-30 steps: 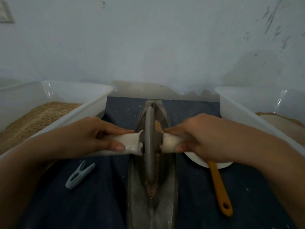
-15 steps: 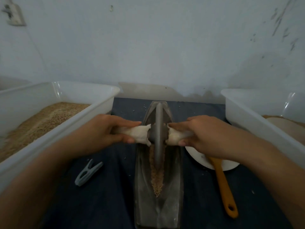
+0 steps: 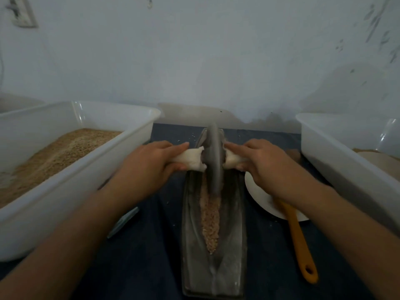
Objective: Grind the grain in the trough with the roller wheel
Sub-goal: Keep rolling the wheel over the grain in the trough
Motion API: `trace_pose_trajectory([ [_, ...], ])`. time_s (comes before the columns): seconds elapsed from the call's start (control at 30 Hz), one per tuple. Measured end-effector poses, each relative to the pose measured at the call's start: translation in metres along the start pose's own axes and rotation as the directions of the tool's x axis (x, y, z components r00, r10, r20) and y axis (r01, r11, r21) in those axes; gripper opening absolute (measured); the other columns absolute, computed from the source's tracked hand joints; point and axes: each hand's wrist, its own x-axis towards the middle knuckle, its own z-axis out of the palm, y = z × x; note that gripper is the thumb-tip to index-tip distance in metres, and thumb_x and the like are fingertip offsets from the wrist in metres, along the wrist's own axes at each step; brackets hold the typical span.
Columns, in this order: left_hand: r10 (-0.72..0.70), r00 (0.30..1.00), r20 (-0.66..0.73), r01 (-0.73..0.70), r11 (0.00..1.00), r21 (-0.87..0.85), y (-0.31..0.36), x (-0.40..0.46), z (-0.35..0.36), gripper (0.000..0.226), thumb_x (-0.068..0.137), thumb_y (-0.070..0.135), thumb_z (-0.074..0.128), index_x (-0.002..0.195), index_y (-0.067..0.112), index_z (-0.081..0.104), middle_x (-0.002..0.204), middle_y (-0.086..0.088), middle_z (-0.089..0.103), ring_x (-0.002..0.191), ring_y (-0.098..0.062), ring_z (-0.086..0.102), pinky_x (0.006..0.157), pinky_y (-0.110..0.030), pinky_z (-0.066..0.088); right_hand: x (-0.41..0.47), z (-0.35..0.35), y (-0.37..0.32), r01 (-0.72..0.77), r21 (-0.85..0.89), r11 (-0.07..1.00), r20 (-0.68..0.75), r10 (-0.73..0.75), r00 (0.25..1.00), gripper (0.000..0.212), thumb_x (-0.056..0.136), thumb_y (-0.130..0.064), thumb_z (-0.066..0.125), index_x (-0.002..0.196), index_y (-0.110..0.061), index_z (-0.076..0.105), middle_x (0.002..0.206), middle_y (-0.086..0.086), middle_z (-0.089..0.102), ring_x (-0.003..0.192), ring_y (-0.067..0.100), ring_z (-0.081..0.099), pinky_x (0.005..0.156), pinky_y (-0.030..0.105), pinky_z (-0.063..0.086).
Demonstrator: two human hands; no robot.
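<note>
Work surface is a dark blue cloth [image 3: 151, 263] over the table, pushed up against a pale, scuffed wall [image 3: 205, 57]. Wall has dark marks at 1 o'clock and what looks like a socket plate [image 3: 21, 14] at 11 o'clock, too blurred to be sure. A few loose grains are scattered on the cloth near the far end of the trough.

Trough [image 3: 214, 252]: long grey metal boat shape, dead centre, running 12 to 6 o'clock. Grain [image 3: 210, 217] lies in a narrow strip along its groove, from the wheel down toward 6.

Roller wheel [image 3: 213, 159]: grey disc, upright on edge in the groove, at the far 12 o'clock end of the trough. White cloth-wrapped axle handles stick out to 9 and 3.

Left hand [image 3: 149, 163]: fingers curled round the left handle wrap [image 3: 190, 161], index laid along the top toward the wheel. Right hand [image 3: 264, 163]: same clamp on the right handle wrap [image 3: 232, 160], index pointing at the hub.

At 9 o'clock, a white plastic tub [image 3: 91, 187] part-filled with tan grain. At 3 o'clock, a second white tub [image 3: 346, 161] with paler contents just visible. White plate [image 3: 259, 202] sits between trough and right tub, an orange-handled utensil [image 3: 300, 241] resting on it, handle toward 5 o'clock. Grey clip [image 3: 123, 221] on the cloth at 7 o'clock, mostly hidden by the left forearm.
</note>
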Motion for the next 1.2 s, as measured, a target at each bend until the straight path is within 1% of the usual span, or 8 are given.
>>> trace_pose_trajectory([
  [0.13,0.068,0.997,-0.043,-0.068,0.998,0.016,-0.004,0.004,0.005,0.051,0.090,0.027,0.058,0.138,0.019,0.043,0.112,-0.008,0.063,0.097,-0.024,0.058,0.085,-0.032,0.043,0.000,0.005,0.004,0.023,-0.016,1.000,-0.055,-0.024,0.998,0.056,0.095,-0.032,0.047,0.145,-0.034,0.022,0.121,0.000,0.051,0.106,0.018,0.042,0.085,0.030,0.033],
  [0.33,0.072,0.939,0.338,0.037,0.952,-0.305,-0.007,-0.010,-0.033,0.055,0.069,0.061,0.054,0.123,0.053,0.048,0.086,0.016,0.066,0.076,0.001,0.060,0.066,-0.012,0.040,-0.017,-0.040,-0.011,0.104,0.086,0.991,0.274,-0.124,0.954,0.055,0.090,-0.043,0.052,0.139,-0.047,0.028,0.124,-0.009,0.054,0.105,0.008,0.050,0.083,0.024,0.040],
  [0.5,0.220,0.837,0.502,0.077,0.860,-0.505,-0.003,-0.015,-0.053,0.044,0.074,0.052,0.060,0.118,0.054,0.056,0.111,0.026,0.065,0.103,0.004,0.060,0.091,-0.014,0.044,-0.032,-0.064,-0.015,0.124,0.249,0.961,0.407,-0.219,0.887,0.051,0.086,-0.049,0.053,0.134,-0.047,0.039,0.122,-0.026,0.054,0.103,-0.009,0.050,0.082,0.007,0.039],
  [0.63,0.041,0.960,0.276,0.012,0.982,-0.188,0.001,-0.008,-0.030,0.049,0.075,0.055,0.055,0.123,0.048,0.049,0.099,0.024,0.060,0.094,0.002,0.058,0.076,-0.009,0.038,-0.018,-0.038,-0.013,0.059,0.099,0.993,0.266,-0.083,0.960,0.053,0.090,-0.040,0.053,0.139,-0.045,0.032,0.122,-0.006,0.055,0.110,0.013,0.052,0.082,0.024,0.039],
  [0.73,0.010,1.000,-0.001,-0.010,1.000,0.012,0.003,-0.001,-0.004,0.051,0.088,0.031,0.060,0.136,0.027,0.045,0.118,0.000,0.060,0.106,-0.018,0.056,0.088,-0.024,0.038,-0.002,-0.011,-0.006,-0.017,0.048,0.999,0.078,0.013,0.997,0.055,0.094,-0.031,0.049,0.143,-0.040,0.024,0.117,0.001,0.051,0.110,0.018,0.046,0.084,0.028,0.037],
  [0.83,0.030,0.997,-0.071,-0.030,1.000,0.000,0.000,0.005,0.005,0.051,0.089,0.025,0.060,0.137,0.021,0.045,0.120,-0.007,0.061,0.106,-0.023,0.056,0.091,-0.031,0.041,0.002,0.001,0.001,-0.015,0.008,1.000,-0.042,0.015,0.999,0.057,0.095,-0.029,0.047,0.145,-0.034,0.021,0.122,0.000,0.050,0.110,0.018,0.042,0.089,0.030,0.035],
  [1.03,0.025,0.966,0.259,0.045,0.964,-0.264,-0.005,-0.005,-0.026,0.049,0.075,0.051,0.060,0.123,0.045,0.053,0.095,0.013,0.069,0.077,0.000,0.059,0.068,-0.012,0.041,-0.013,-0.030,-0.009,0.088,0.028,0.996,0.192,-0.091,0.977,0.057,0.089,-0.043,0.053,0.140,-0.046,0.028,0.123,-0.006,0.055,0.111,0.012,0.049,0.081,0.024,0.036],
  [1.2,0.214,0.833,0.511,0.102,0.847,-0.521,-0.003,-0.015,-0.054,0.044,0.076,0.045,0.062,0.120,0.044,0.059,0.110,0.028,0.065,0.103,0.007,0.060,0.089,-0.008,0.041,-0.032,-0.062,-0.018,0.142,0.221,0.965,0.388,-0.221,0.895,0.052,0.084,-0.053,0.052,0.134,-0.048,0.039,0.101,-0.030,0.058,0.088,-0.013,0.054,0.071,0.008,0.040],
])
